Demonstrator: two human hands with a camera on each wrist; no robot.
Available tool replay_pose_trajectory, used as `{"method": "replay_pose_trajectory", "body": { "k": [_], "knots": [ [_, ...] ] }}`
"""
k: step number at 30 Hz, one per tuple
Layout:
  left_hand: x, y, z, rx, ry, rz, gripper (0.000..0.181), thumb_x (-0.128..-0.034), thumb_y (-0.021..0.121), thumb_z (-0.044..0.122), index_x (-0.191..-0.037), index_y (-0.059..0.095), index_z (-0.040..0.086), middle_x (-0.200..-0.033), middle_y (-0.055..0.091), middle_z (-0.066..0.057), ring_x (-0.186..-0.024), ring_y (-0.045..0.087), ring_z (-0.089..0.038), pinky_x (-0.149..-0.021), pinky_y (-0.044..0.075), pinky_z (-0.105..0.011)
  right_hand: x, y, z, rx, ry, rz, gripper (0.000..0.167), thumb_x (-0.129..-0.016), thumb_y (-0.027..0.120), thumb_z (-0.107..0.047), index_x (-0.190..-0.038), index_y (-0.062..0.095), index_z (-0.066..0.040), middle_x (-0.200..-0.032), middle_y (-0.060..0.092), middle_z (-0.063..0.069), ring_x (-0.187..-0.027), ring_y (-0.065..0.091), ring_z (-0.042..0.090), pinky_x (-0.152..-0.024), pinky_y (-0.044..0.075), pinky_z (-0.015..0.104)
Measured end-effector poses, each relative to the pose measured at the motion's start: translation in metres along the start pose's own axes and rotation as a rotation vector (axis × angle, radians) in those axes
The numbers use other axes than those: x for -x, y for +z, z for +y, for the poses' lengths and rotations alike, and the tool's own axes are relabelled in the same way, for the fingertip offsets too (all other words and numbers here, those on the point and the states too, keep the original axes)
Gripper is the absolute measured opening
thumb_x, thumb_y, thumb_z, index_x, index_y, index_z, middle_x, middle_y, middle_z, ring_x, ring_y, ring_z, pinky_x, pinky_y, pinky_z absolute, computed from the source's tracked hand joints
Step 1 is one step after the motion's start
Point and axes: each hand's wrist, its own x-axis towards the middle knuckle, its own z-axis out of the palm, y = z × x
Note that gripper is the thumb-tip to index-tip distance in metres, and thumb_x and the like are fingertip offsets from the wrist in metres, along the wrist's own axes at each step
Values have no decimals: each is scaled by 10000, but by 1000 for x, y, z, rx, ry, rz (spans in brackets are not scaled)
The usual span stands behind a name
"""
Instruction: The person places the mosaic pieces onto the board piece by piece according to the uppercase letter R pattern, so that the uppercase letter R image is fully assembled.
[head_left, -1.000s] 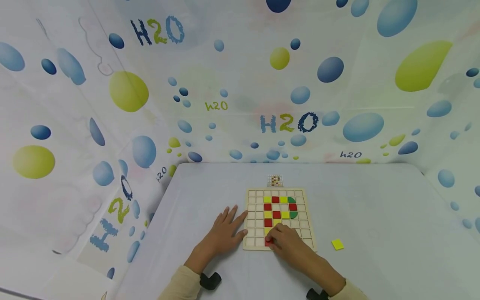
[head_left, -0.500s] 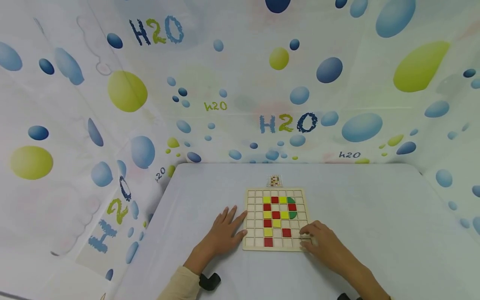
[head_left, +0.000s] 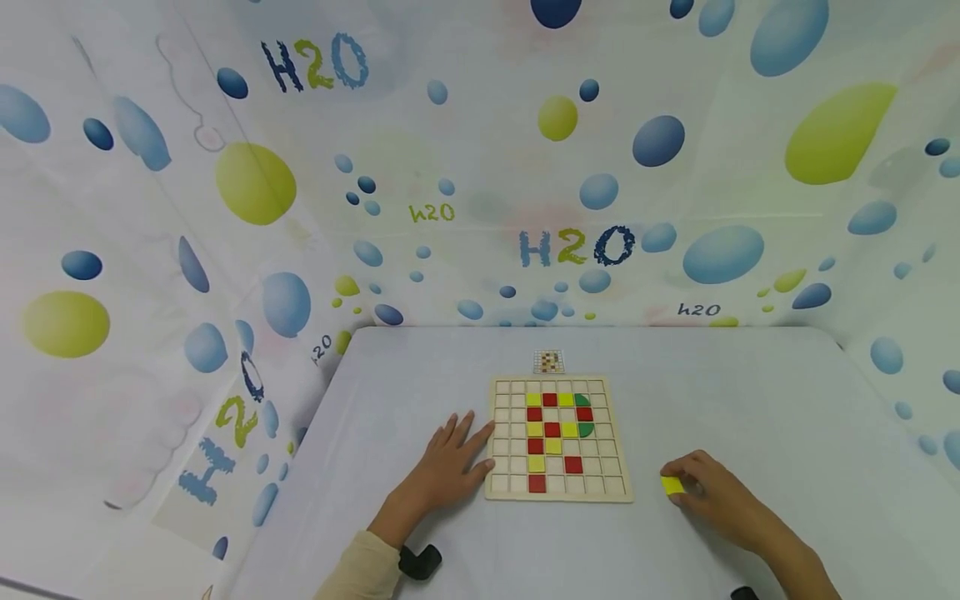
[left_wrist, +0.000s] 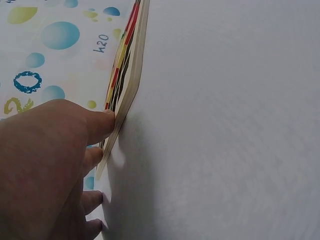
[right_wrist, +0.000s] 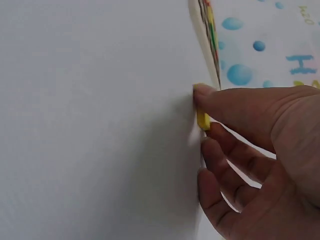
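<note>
A square wooden grid board (head_left: pixel 600 484) lies on the table, with red, yellow and green tiles set in several of its cells. My left hand (head_left: pixel 448 467) rests flat at the board's left edge, fingers spread; in the left wrist view its thumb (left_wrist: pixel 102 125) touches the rim. Off the board's right side, my right hand (head_left: pixel 708 492) pinches a yellow square tile (head_left: pixel 672 484) between thumb and fingers. The right wrist view shows this tile edge-on, its face hidden, at or just above the table surface.
A small pattern card (head_left: pixel 549 362) with a coloured grid lies just beyond the board's far edge. White cloth covers the table (head_left: pixel 420 358). A patterned sheet (head_left: pixel 480 167) with blue and green spots rises behind and at the sides.
My right hand has left the red tile in the board's bottom row and moved right, off the board, to the loose yellow tile, which it now pinches. My left hand has stayed put.
</note>
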Motion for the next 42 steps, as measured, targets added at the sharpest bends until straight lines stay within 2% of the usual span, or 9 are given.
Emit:
{"method": "replay_pose_trajectory", "body": {
  "k": [4, 9, 12, 18, 26, 31, 37, 42],
  "knots": [
    [-2, 2, -1, -17, -4, -6, 650, -1086, 503, 495, -1668, 346, 253, -1752, 221, -152, -1620, 142, -440, -1279, 197, -635, -2, 4, 1, -35, 26, 5, 317, -926, 816, -209, -1208, 690, -140, -1157, 618, -30, -1042, 622, 133, -916, 566, 272],
    [-2, 3, -1, -14, -3, -7, 648, -1088, 496, 498, -1670, 341, 258, -1754, 213, -149, -1622, 134, -438, -1282, 189, -631, 1, 4, 0, -77, 48, 7, 317, -927, 815, -169, -1200, 679, -86, -1123, 607, 19, -1025, 615, 144, -896, 577, 310],
    [-1, 3, 0, -15, -5, -11, 650, -1087, 497, 495, -1671, 339, 256, -1755, 211, -148, -1623, 130, -438, -1284, 185, -630, 2, 5, 2, -86, 32, 19, 292, -935, 803, -131, -1188, 674, -64, -1102, 606, 28, -1004, 628, 153, -875, 586, 300],
    [-1, 3, 1, -23, -11, -8, 650, -1085, 501, 490, -1669, 345, 253, -1754, 217, -146, -1623, 133, -436, -1286, 183, -626, -8, 10, -1, -54, 11, 79, 266, -938, 794, -101, -1171, 675, -54, -1094, 619, 39, -1000, 624, 157, -851, 584, 308],
    [0, 0, 1, -17, -15, -10, 648, -1085, 508, 486, -1668, 346, 254, -1753, 220, -147, -1622, 135, -439, -1284, 184, -631, -33, 18, -33, -99, 65, 46, 282, -955, 751, -106, -1218, 664, -53, -1112, 615, 30, -1002, 577, 155, -830, 556, 303],
    [-1, 0, 1, -25, -13, -4, 649, -1085, 504, 500, -1669, 344, 265, -1753, 223, -141, -1621, 144, -437, -1281, 194, -632, -45, 33, -55, -114, 78, -1, 268, -939, 772, -103, -1178, 652, -123, -1098, 588, -21, -1031, 555, 149, -892, 552, 334],
    [-1, 0, 2, -16, -20, -5, 651, -1082, 504, 501, -1667, 347, 266, -1755, 220, -137, -1623, 137, -434, -1284, 188, -629, -49, 49, -72, -80, 19, -35, 216, -913, 811, -67, -1000, 653, -185, -1012, 567, -67, -971, 527, 131, -845, 558, 278],
    [0, -1, 2, -12, -22, -12, 648, -1086, 497, 499, -1669, 343, 262, -1756, 212, -140, -1624, 128, -436, -1286, 182, -625, -49, 52, -81, -31, -30, -29, 229, -900, 809, -33, -937, 669, -210, -998, 580, -96, -997, 544, 132, -895, 588, 288]
  ]
}}
